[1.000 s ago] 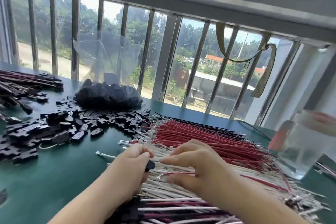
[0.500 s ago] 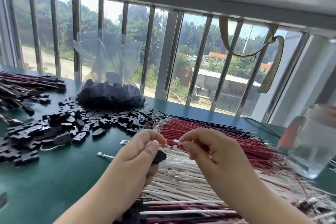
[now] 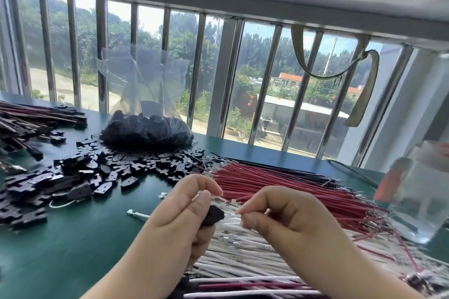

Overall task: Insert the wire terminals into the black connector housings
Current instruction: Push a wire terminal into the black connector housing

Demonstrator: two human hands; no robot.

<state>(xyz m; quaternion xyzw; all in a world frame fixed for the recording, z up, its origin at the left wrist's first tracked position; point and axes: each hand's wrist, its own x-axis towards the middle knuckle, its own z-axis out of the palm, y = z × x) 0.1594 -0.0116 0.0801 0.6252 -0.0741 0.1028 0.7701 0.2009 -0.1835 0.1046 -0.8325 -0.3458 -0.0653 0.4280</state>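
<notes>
My left hand (image 3: 187,213) grips a black connector housing (image 3: 213,215) between thumb and fingers, raised above the green table. My right hand (image 3: 279,211) pinches a thin wire with a small metal terminal (image 3: 234,201) at its tip, pointed left toward the housing, a short gap apart. Below both hands lie bundles of white wires (image 3: 243,250) and red wires (image 3: 279,184). Loose black housings (image 3: 97,172) are scattered to the left.
A clear plastic bag of black housings (image 3: 145,128) stands at the back by the window bars. Assembled wire sets (image 3: 36,116) lie at far left. A clear jar (image 3: 420,196) stands at right. A lone white wire (image 3: 138,214) lies on the green table (image 3: 73,250).
Both hands rose off the wire pile with the housing and a wire. The wire's terminal now points at the housing, closer to it than before.
</notes>
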